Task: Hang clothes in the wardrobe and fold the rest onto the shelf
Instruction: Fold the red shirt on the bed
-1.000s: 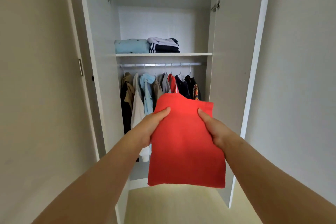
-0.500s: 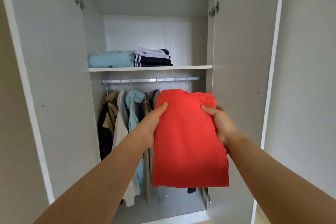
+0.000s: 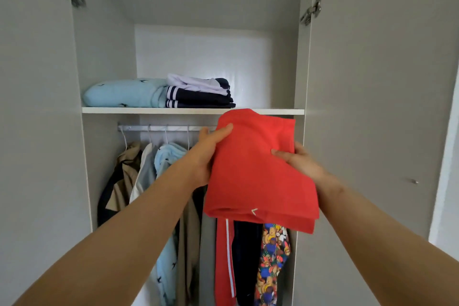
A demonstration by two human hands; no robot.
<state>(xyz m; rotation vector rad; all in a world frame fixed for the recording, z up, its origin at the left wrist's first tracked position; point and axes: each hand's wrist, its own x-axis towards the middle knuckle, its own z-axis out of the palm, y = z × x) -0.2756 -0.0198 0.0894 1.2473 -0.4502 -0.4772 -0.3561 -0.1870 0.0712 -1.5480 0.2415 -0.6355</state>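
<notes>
Now the folded red garment (image 3: pixel 258 169) is held up in front of the open wardrobe, just below the shelf (image 3: pixel 154 110); its long axis runs away from the person, tilted upward, with the thick folded end nearest the camera and low, and the far end pointing at the shelf's right half, where it overlaps the front edge in this view; whether it touches the board cannot be told. The left hand (image 3: pixel 208 154) grips the left side, thumb laid on top of the cloth and fingers hidden beneath; the right hand (image 3: pixel 300 161) grips the right side lower down, thumb pressed on top, fingers curled under the edge. On the shelf lie a folded light blue garment (image 3: pixel 124 93) at the left and, touching it, a navy striped pile (image 3: pixel 198 99) with a white piece (image 3: pixel 193 83) on top. Under the shelf a rail (image 3: pixel 161 128) carries hanging clothes: a beige jacket (image 3: pixel 124 174), a pale blue shirt (image 3: pixel 169 156), red trousers (image 3: pixel 224 263) with a white stripe, and a bear-print garment (image 3: pixel 273 256). Both doors stand open at either side.
</notes>
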